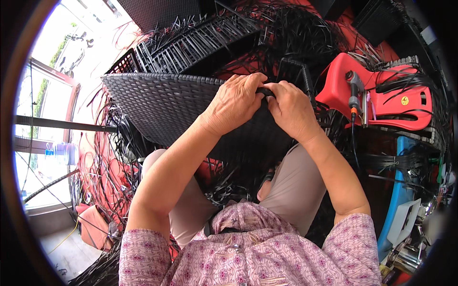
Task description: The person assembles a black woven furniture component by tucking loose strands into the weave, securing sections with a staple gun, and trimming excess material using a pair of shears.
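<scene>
A black woven rattan piece [157, 97], with a braided rim, leans in front of my knees. My left hand [236, 101] is closed on its upper edge near the corner, thumb and fingertips pressed together. Close beside it, my right hand [291, 106] pinches the same dark corner. Between the two thumbs shows a short bit of black rim [265, 92]. Whether a loose strip lies under the fingertips cannot be made out. The woven face below my hands is in deep shadow.
Black strips [305, 31] lie in heaps over the red floor. A slatted black frame [191, 43] stands behind the woven piece. On the right, a red plastic chair [400, 97] carries a corded power tool [354, 90]. A blue plastic object [398, 186] stands nearer.
</scene>
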`<action>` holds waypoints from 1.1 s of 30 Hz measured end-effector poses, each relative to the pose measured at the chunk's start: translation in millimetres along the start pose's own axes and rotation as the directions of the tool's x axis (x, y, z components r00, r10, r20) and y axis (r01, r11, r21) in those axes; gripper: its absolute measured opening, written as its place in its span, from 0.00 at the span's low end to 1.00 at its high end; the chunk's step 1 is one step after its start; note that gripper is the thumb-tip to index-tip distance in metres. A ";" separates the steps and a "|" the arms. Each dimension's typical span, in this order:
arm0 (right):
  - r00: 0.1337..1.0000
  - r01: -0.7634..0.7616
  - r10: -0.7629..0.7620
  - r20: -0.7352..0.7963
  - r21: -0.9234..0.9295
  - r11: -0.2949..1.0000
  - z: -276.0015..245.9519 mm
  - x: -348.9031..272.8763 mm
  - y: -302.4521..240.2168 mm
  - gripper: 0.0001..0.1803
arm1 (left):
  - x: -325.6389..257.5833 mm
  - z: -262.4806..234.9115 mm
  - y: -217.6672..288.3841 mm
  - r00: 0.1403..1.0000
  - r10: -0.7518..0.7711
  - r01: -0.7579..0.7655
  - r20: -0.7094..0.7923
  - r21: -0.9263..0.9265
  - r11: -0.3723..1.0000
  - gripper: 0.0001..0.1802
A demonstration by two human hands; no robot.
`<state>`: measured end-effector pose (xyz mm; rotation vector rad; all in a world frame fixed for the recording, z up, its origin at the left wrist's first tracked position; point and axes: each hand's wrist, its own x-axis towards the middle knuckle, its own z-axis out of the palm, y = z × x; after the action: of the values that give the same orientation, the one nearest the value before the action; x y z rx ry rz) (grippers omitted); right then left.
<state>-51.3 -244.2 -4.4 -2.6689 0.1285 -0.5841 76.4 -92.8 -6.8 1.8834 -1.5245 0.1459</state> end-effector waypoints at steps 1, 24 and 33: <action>0.999 0.029 -0.030 -0.021 -0.031 0.999 1.3 0.0 2.7 0.12 | 2.7 1.0 -1.1 1.000 -0.002 0.002 -0.001 -0.006 1.000 0.23; 0.993 0.102 -0.106 -0.059 -0.079 0.992 4.8 5.9 16.6 0.14 | 12.5 5.6 -8.4 0.999 -0.037 0.037 -0.005 -0.062 0.997 0.23; 0.982 0.099 -0.123 -0.142 -0.167 0.981 11.7 4.5 12.3 0.12 | 13.0 4.7 -7.0 0.999 -0.045 0.044 -0.004 -0.076 0.996 0.23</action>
<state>-42.4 -251.9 -17.4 -2.7971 0.0708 -0.8464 85.0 -105.6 -7.0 1.8542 -1.4629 0.0718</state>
